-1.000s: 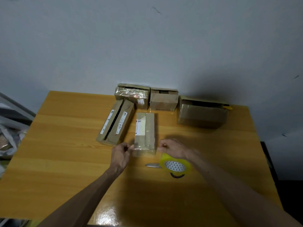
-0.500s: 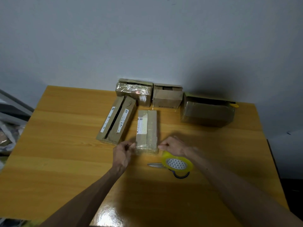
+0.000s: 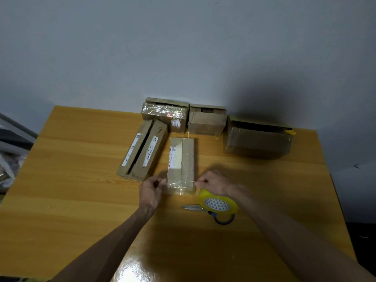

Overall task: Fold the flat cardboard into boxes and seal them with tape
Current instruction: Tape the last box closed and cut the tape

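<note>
A narrow cardboard box (image 3: 181, 159) with a white label lies lengthwise in the middle of the wooden table (image 3: 71, 180). A strip of clear tape (image 3: 180, 183) stretches across its near end. My left hand (image 3: 151, 191) pinches the strip's left end at the box's left side. My right hand (image 3: 213, 183) pinches the right end at the box's right side. A yellow tape roll (image 3: 219, 204) lies just below my right hand, on top of the scissors (image 3: 203, 209) with blue handles.
A longer box (image 3: 142, 150) with an open seam lies left of the narrow one. Three more boxes stand along the wall: a tape-wrapped one (image 3: 164, 112), a small one (image 3: 206, 121) and a large one (image 3: 257, 140). Clutter sits off the table's left edge.
The camera has tilted and the view shifted slightly. Both hands stay at the box's near end, holding the tape strip stretched across it; the roll stays on the scissors.
</note>
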